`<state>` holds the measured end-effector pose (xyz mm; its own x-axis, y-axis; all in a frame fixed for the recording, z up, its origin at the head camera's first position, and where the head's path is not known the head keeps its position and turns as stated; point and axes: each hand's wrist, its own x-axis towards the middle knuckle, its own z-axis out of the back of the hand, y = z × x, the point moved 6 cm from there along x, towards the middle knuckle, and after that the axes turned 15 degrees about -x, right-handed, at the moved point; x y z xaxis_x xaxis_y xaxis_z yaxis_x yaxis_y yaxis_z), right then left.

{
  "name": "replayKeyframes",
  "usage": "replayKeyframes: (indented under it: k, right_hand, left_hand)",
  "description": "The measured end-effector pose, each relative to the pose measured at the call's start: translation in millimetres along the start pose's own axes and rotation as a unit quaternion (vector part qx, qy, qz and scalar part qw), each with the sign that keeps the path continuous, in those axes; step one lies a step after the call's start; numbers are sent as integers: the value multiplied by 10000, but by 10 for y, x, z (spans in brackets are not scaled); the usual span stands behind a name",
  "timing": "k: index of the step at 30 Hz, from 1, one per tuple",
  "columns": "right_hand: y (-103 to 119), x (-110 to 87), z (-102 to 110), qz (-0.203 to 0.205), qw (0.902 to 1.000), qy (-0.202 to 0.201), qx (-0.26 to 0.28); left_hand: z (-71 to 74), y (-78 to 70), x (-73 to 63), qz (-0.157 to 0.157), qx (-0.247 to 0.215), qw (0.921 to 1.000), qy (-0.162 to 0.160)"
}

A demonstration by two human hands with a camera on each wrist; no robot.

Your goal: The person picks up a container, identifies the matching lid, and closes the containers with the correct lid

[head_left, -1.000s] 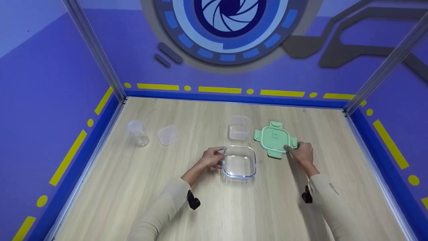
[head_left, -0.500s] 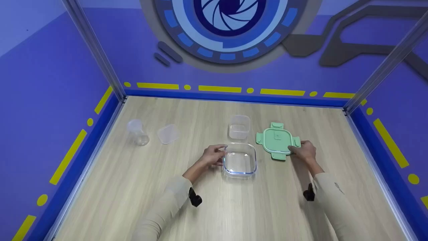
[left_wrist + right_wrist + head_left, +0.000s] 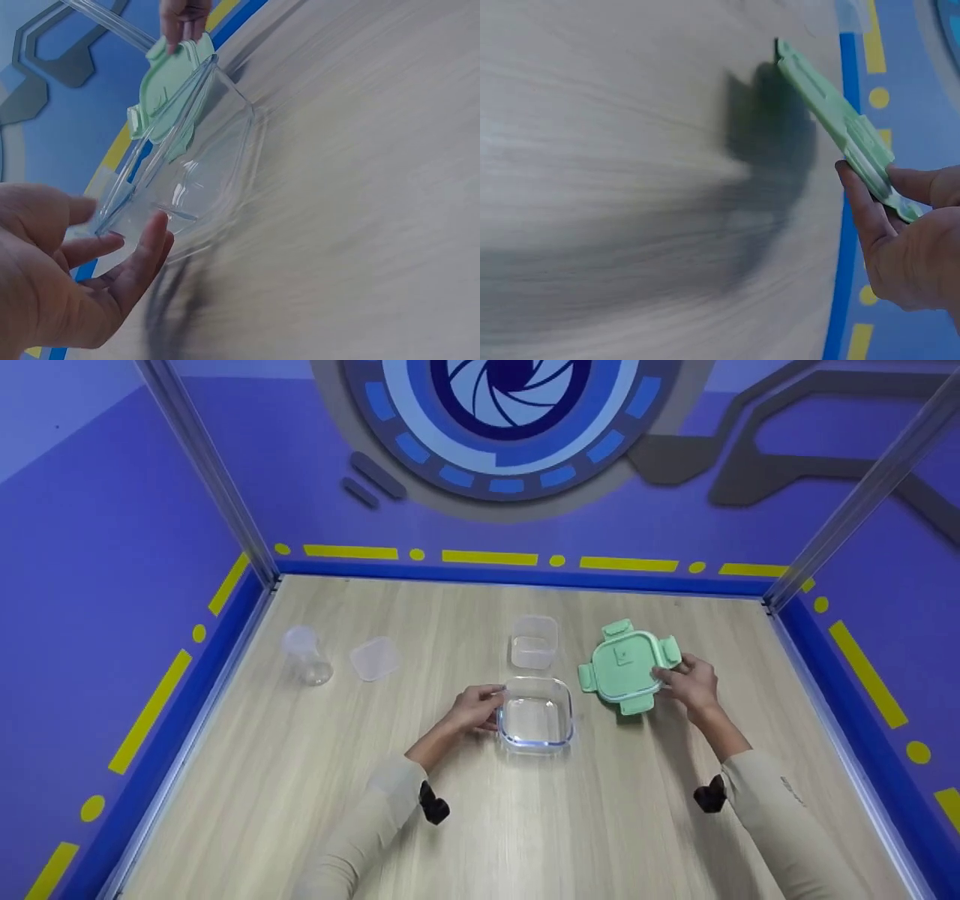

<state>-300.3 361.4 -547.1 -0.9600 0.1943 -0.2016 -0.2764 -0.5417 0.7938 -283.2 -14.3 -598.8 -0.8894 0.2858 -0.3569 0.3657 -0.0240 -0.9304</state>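
My left hand (image 3: pixel 476 709) is at the left side of a square clear glass food container (image 3: pixel 535 716), its bent fingers on the rim and wall in the left wrist view. The container is uncovered, and its open top faces up. My right hand (image 3: pixel 691 684) pinches a green snap-lock lid (image 3: pixel 627 664) by its right edge, thumb on top and fingers beneath. The lid's four side flaps stick outward. In the right wrist view, the lid (image 3: pixel 840 120) is tilted above the table and casts a shadow.
Behind the glass container stands a small translucent plastic tub (image 3: pixel 535 642). A flat translucent lid (image 3: pixel 374 658) lies farther left, beside a clear cup-like vessel (image 3: pixel 307 656). Blue printed walls (image 3: pixel 465 529) border the wooden table (image 3: pixel 420 615) at the back and sides.
The right hand has drawn the green lid slightly right and raised it off the table, turning and tilting it. My left hand stays at the glass container, which has barely moved.
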Motion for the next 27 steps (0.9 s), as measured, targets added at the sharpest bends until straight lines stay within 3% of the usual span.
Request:
replayKeyframes:
  k: [6, 11, 16, 21, 27]
  right_hand:
    - [322, -164, -26, 916, 9924, -541, -621]
    - [590, -326, -145, 2058, 9644, -1142, -1204]
    - [786, -463, -288, 2720, 9446, -1355, -1244]
    - [907, -610, -435, 3069, 9333, -1298, -1336]
    - [997, -768, -645, 3385, 9160, -1312, -1709]
  left_hand:
    - [-50, 45, -37, -450, 362, 9947, 845]
    - [-86, 122, -60, -629, 251, 9875, 1420]
    - [-112, 144, -48, -852, 34, 9790, 1852]
    - [-135, 166, -20, -1161, 372, 9749, 1864]
    - [-145, 167, 7, -1465, 210, 9738, 1725]
